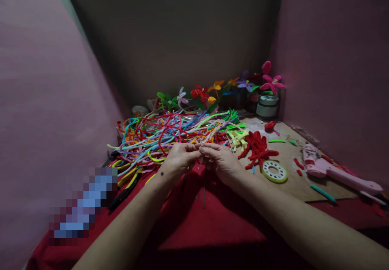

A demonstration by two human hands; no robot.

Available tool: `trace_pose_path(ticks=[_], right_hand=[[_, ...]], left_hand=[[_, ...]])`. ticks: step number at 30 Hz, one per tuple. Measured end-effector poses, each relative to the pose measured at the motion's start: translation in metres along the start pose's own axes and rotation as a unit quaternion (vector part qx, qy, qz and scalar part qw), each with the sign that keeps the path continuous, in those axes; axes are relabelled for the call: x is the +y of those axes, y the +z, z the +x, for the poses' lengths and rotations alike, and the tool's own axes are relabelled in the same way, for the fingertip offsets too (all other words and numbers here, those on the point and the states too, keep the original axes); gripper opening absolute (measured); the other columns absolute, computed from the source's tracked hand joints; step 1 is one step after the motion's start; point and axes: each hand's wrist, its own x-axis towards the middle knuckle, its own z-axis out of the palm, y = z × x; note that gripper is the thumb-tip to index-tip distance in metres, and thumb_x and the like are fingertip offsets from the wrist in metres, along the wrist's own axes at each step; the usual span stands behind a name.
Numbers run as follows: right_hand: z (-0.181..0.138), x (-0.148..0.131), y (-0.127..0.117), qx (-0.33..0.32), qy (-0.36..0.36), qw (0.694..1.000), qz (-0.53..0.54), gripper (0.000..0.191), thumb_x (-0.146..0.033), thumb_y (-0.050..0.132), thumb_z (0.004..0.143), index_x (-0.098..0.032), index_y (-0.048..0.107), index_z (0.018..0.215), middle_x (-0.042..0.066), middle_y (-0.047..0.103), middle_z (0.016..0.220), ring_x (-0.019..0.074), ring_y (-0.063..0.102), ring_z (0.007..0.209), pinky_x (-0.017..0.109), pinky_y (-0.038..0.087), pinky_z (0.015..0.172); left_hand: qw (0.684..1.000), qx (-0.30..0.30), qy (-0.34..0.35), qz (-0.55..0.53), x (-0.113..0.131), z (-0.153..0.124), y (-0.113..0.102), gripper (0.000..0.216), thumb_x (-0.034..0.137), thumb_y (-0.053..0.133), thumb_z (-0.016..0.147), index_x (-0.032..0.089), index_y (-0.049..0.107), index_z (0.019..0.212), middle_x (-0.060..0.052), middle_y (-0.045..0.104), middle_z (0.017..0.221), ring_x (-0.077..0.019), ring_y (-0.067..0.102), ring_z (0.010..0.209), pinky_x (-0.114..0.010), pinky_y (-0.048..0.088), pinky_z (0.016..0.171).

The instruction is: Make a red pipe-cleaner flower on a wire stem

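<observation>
My left hand (179, 156) and my right hand (220, 156) meet above the front of the red cloth, both closed in a fingertip pinch. Between them is a thin wire stem (204, 195) whose lower end hangs down below the fingers. A small pale tip shows at the top of the pinch; its details are too small to make out. Just beyond my left hand spreads a tangled pile of coloured pipe cleaners (170, 128). Red pipe-cleaner petals (258, 146) lie to the right of my right hand, beside a roll of tape (274, 171) with a white core.
On the right, a pink glue gun (337, 170) rests on a brown board (291, 193) among cut pipe-cleaner bits. Finished fuzzy flowers (200, 93) line the back, near a lidded jar (267, 107). Black-and-yellow pliers handles (129, 185) lie at left. Walls close in both sides.
</observation>
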Motion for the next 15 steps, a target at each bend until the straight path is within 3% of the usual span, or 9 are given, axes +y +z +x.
trace_pose_path(ticks=[3, 6, 10, 15], right_hand=[[0.001, -0.004, -0.001, 0.016, -0.008, 1.0, -0.014, 0.02, -0.026, 0.072, 0.061, -0.013, 0.07, 0.076, -0.001, 0.058, 0.058, 0.0054, 0.041, 0.048, 0.021, 0.026, 0.046], [0.001, -0.009, 0.001, 0.015, -0.012, 0.999, -0.045, 0.021, -0.029, 0.073, 0.059, -0.012, 0.069, 0.069, 0.0, 0.058, 0.056, 0.0048, 0.039, 0.046, 0.022, 0.022, 0.045], [-0.003, -0.013, 0.005, 0.003, 0.009, 0.995, -0.099, 0.024, -0.032, 0.074, 0.058, -0.01, 0.068, 0.066, 0.0, 0.058, 0.052, 0.0045, 0.035, 0.043, 0.024, 0.017, 0.044], [-0.007, -0.014, 0.01, -0.003, 0.021, 0.988, -0.153, 0.019, -0.029, 0.071, 0.06, -0.011, 0.066, 0.06, -0.001, 0.056, 0.051, 0.0051, 0.034, 0.043, 0.025, 0.02, 0.046]], left_hand=[[1.0, -0.006, 0.019, -0.012, -0.001, 0.001, -0.005, 0.016, 0.022, 0.068, 0.063, 0.012, 0.062, 0.074, 0.003, 0.05, 0.05, -0.0035, 0.033, 0.035, -0.017, 0.022, 0.034], [0.994, 0.018, 0.049, -0.097, -0.006, 0.003, -0.011, 0.025, 0.026, 0.07, 0.065, 0.016, 0.062, 0.086, 0.003, 0.056, 0.059, -0.0036, 0.039, 0.038, -0.016, 0.025, 0.035], [0.979, 0.028, 0.049, -0.198, -0.013, 0.006, -0.012, 0.022, 0.03, 0.069, 0.067, 0.016, 0.065, 0.084, 0.002, 0.057, 0.063, -0.0038, 0.047, 0.044, -0.016, 0.036, 0.043], [0.981, 0.036, 0.054, -0.186, -0.014, 0.009, -0.01, 0.022, 0.031, 0.069, 0.067, 0.015, 0.067, 0.081, 0.001, 0.057, 0.061, -0.0064, 0.052, 0.049, -0.019, 0.043, 0.05]])
